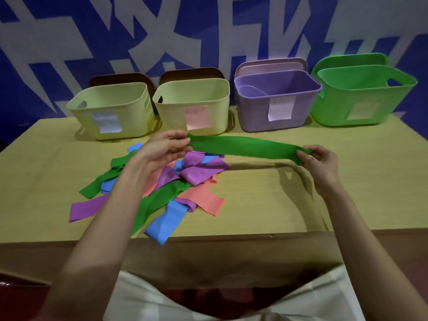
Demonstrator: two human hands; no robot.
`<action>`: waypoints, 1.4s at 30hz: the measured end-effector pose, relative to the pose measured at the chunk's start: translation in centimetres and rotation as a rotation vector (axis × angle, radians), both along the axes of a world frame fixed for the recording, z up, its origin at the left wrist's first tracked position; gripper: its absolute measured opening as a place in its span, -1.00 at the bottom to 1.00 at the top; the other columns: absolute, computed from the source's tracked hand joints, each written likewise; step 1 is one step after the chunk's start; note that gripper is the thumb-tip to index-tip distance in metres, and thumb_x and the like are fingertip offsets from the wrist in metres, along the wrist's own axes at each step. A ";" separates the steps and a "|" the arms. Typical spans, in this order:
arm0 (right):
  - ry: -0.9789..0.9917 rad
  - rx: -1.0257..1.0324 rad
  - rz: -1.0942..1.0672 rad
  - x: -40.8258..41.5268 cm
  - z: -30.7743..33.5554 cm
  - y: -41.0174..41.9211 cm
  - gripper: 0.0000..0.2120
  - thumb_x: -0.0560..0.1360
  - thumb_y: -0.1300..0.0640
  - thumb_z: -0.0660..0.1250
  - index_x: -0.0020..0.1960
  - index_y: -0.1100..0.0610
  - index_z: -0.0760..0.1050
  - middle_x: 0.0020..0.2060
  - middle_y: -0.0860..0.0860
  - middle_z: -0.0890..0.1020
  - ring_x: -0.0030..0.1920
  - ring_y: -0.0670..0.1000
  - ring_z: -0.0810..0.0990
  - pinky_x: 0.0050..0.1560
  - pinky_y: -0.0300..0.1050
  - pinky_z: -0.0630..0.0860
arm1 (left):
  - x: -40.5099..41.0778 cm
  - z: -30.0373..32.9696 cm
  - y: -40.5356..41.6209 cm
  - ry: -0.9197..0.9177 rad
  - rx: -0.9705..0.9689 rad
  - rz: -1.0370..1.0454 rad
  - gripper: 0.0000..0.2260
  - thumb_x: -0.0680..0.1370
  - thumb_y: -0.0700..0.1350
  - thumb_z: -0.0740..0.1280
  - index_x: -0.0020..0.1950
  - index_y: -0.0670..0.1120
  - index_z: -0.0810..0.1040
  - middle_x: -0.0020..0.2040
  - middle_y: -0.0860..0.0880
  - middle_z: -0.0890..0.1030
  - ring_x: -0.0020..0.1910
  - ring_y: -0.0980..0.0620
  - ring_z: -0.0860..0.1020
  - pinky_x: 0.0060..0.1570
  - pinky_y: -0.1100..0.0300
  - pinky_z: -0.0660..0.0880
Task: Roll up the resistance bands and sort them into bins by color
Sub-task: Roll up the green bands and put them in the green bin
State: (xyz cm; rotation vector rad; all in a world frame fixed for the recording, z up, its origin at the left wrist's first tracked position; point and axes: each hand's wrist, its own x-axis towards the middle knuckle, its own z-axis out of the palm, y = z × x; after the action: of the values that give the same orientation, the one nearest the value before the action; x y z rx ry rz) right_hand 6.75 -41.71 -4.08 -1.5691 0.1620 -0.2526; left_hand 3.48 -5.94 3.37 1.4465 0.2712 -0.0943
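Green band held taut above the table, my left hand pinching 1 end, my right hand the other, flattening it for rolling. The pile lies below; the green bin waits far right of 4.

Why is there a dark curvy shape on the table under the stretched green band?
Head view: that is the shadow of the stretched green rubber band on the pale wooden table, cast by light from above; the wide lens also bends the table edges.
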 end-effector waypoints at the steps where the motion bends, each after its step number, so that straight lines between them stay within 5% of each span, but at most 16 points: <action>1: -0.006 0.014 -0.019 0.1 -0.1 0.0 -0.81 0.48 0.34 0.39 -0.18 0.08 0.52 -0.23 0.02 0.59 -0.24 -0.09 0.57 -0.16 -0.27 0.55 | 0.1 0.1 -0.2 -0.011 -0.082 0.009 -0.85 0.53 -0.43 0.25 0.00 -0.22 0.50 -0.25 -0.11 0.61 -0.26 0.01 0.67 -0.25 0.29 0.60; 5: -0.040 0.070 -0.014 0.0 0.0 -0.1 -0.81 0.49 0.36 0.36 -0.15 0.09 0.52 -0.20 0.04 0.60 -0.16 -0.02 0.60 -0.05 -0.16 0.59 | 1.4 -0.4 -1.5 -0.082 -0.079 0.031 -0.86 0.53 -0.37 0.18 -0.20 -0.25 0.46 -0.39 -0.11 0.54 -0.32 0.00 0.60 -0.26 0.28 0.55; 9: -0.192 -0.028 0.034 -0.9 0.0 -1.0 -0.76 0.48 0.44 0.33 -0.11 0.10 0.53 -0.17 0.03 0.63 -0.17 -0.11 0.63 -0.07 -0.25 0.57 | 4.8 -1.0 -3.5 -0.184 0.375 0.072 -0.72 0.53 -0.14 0.37 -0.38 -0.13 0.49 -0.39 -0.05 0.54 -0.39 0.08 0.47 -0.37 0.31 0.40; 13: -0.393 -0.326 0.061 -2.0 -0.1 -2.6 -0.76 0.48 0.43 0.34 -0.07 0.10 0.55 -0.13 0.01 0.66 -0.05 -0.01 0.63 0.04 -0.20 0.53 | 9.0 -1.0 -5.8 -0.320 0.869 -0.063 -0.73 0.44 -0.34 0.39 -0.29 -0.05 0.40 -0.28 -0.02 0.49 -0.21 0.02 0.47 -0.13 0.10 0.49; 17: -0.456 -0.565 0.132 -3.2 0.5 -4.1 -0.79 0.47 0.43 0.35 -0.01 0.15 0.57 -0.07 -0.02 0.67 0.00 -0.05 0.63 0.09 -0.22 0.50 | 11.5 -0.8 -8.7 -0.479 1.048 -0.275 -0.79 0.47 -0.32 0.40 -0.06 -0.09 0.43 0.02 -0.07 0.41 -0.01 0.03 0.41 -0.08 0.23 0.43; 22: -0.423 -0.865 0.324 -5.6 1.1 -4.6 -0.81 0.47 0.38 0.36 -0.02 0.13 0.57 -0.13 -0.04 0.66 -0.08 -0.01 0.63 -0.03 0.00 0.56 | 13.3 -2.3 -12.4 -0.656 1.258 -0.431 -0.86 0.42 -0.42 0.35 -0.18 -0.20 0.56 -0.04 -0.09 0.37 -0.02 -0.07 0.45 0.04 0.12 0.42; 27: -0.440 -1.134 0.526 -7.9 0.1 -2.3 -0.86 0.46 0.23 0.37 0.00 0.08 0.57 -0.14 0.02 0.59 -0.14 0.07 0.56 -0.23 0.03 0.54 | 13.1 -5.5 -13.9 -0.690 1.260 -0.324 -0.85 0.43 -0.45 0.26 -0.23 -0.24 0.53 -0.02 -0.18 0.38 -0.11 -0.15 0.47 -0.10 -0.06 0.47; 30: -0.464 -1.174 0.579 -8.4 -0.5 -1.1 -0.90 0.48 0.24 0.36 -0.02 0.14 0.59 -0.10 0.04 0.59 -0.08 0.05 0.51 -0.25 0.01 0.53 | 13.2 -7.1 -14.1 -0.573 1.209 -0.244 -0.88 0.47 -0.42 0.30 -0.05 -0.25 0.52 0.09 -0.21 0.40 -0.02 -0.12 0.46 0.03 0.08 0.43; 33: -0.398 -1.137 0.616 -8.7 -1.2 -0.2 -0.85 0.47 0.28 0.36 0.02 0.16 0.59 -0.06 0.05 0.59 -0.04 0.07 0.52 -0.20 0.01 0.52 | 12.8 -8.3 -13.8 -0.473 1.225 -0.284 -0.70 0.48 -0.31 0.41 0.18 -0.24 0.46 0.23 -0.23 0.37 0.16 -0.15 0.45 0.21 0.16 0.35; 38: -0.136 -0.901 0.660 -9.0 -1.5 -0.4 -0.55 0.37 0.27 0.38 0.25 0.10 0.50 0.05 0.05 0.59 0.04 0.03 0.56 0.06 -0.07 0.54 | 9.8 -8.6 -13.1 -0.561 1.255 -0.169 -0.75 0.46 -0.30 0.37 0.14 -0.19 0.55 0.20 -0.21 0.44 0.24 -0.18 0.42 0.26 0.05 0.33; 42: -0.002 -0.557 0.679 -9.1 -2.0 -1.4 -0.59 0.30 0.31 0.36 0.13 0.09 0.53 -0.03 0.03 0.64 0.04 0.02 0.62 0.10 -0.19 0.52 | 2.6 -8.1 -14.5 -0.641 1.040 -0.332 -0.90 0.48 -0.26 0.37 -0.02 -0.15 0.62 0.03 -0.14 0.57 0.09 -0.08 0.50 0.10 0.13 0.38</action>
State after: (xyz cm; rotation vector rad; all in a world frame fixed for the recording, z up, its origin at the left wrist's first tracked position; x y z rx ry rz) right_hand -2.34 -43.08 -6.12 -2.0722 -0.4806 0.2595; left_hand 6.12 -20.39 -4.71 2.4431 -0.5387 0.2856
